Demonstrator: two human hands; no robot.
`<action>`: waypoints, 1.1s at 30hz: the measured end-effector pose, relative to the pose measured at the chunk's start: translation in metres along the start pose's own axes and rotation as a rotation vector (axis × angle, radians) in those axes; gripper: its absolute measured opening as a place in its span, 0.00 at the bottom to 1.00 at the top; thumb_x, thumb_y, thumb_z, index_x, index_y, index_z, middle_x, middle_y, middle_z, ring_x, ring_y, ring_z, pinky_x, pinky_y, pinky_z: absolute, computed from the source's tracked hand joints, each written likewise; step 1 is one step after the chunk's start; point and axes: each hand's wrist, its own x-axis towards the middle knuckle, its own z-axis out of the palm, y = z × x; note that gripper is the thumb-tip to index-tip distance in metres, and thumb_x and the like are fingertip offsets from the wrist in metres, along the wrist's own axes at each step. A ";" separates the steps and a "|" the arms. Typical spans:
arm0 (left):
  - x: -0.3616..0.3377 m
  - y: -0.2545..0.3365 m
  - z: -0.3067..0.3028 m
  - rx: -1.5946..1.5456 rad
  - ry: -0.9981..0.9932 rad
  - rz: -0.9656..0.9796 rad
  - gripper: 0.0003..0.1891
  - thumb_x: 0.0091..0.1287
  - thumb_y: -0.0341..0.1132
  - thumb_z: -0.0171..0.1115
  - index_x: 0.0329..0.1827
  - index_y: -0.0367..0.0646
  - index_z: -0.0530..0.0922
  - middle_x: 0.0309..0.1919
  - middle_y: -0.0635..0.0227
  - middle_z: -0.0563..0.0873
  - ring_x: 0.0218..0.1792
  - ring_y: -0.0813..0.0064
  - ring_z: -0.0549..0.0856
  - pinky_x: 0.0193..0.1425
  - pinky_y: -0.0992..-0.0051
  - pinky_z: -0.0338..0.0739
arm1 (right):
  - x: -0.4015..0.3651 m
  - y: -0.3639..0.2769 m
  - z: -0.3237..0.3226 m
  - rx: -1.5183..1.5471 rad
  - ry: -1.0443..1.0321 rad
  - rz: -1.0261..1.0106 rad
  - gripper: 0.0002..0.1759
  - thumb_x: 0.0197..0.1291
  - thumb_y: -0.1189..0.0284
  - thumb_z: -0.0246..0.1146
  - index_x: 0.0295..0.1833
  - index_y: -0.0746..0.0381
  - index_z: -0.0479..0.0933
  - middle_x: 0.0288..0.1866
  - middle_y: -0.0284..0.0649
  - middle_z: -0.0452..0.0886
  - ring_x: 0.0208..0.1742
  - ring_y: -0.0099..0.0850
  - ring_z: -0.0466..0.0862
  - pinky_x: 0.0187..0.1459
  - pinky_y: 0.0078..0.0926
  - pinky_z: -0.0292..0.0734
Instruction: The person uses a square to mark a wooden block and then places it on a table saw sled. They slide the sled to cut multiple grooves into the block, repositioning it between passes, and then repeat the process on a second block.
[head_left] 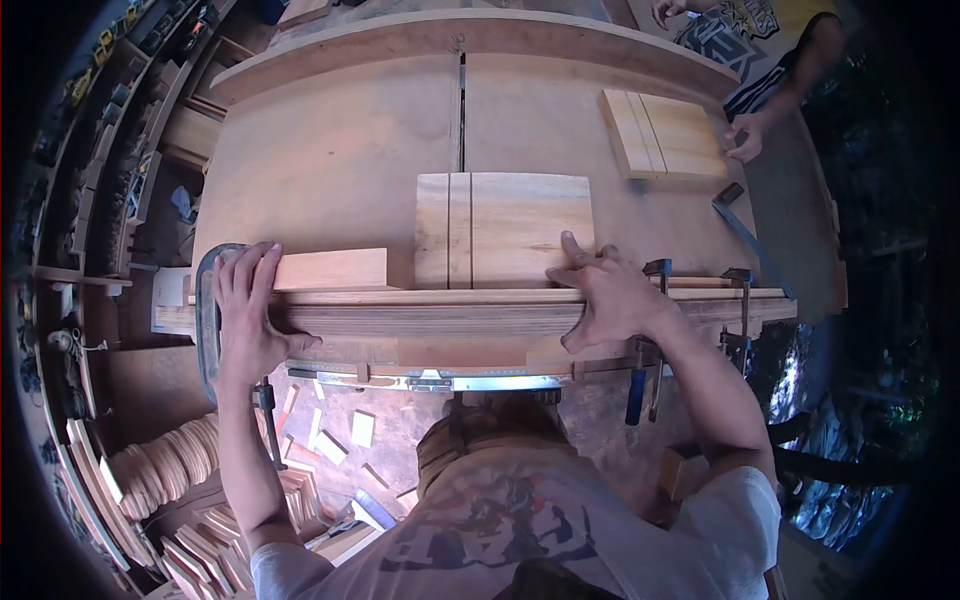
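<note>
Block (335, 270) at nine o'clock: we are pressing our open left hand (248, 320) there, open right hand (610, 300) on the panel (520, 230).

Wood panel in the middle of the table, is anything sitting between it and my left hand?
Yes. A short wood block lies along the fence between your left hand and the wood panel, its right end at the panel's left edge. Your right hand rests directly on the panel.
</note>
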 end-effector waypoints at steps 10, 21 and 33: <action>0.017 -0.015 0.011 0.019 0.071 0.101 0.73 0.20 0.49 0.92 0.83 0.47 0.70 0.76 0.59 0.76 0.78 0.51 0.72 0.87 0.40 0.55 | 0.009 -0.003 -0.008 0.021 0.014 0.022 0.62 0.34 0.50 0.79 0.78 0.72 0.73 0.76 0.67 0.74 0.70 0.58 0.83 0.74 0.40 0.77; 0.170 -0.050 0.019 0.086 0.051 0.014 0.73 0.21 0.47 0.93 0.84 0.53 0.68 0.76 0.57 0.77 0.78 0.48 0.71 0.85 0.49 0.62 | 0.124 0.080 -0.106 0.134 0.114 0.112 0.52 0.37 0.53 0.81 0.71 0.68 0.82 0.79 0.61 0.76 0.70 0.49 0.86 0.71 0.37 0.80; 0.198 -0.057 0.039 0.269 0.003 -0.050 0.73 0.28 0.48 0.94 0.86 0.55 0.62 0.80 0.60 0.73 0.82 0.51 0.69 0.81 0.42 0.64 | 0.147 0.098 -0.115 0.155 0.083 0.014 0.47 0.38 0.52 0.82 0.63 0.70 0.85 0.58 0.56 0.90 0.58 0.45 0.90 0.62 0.37 0.84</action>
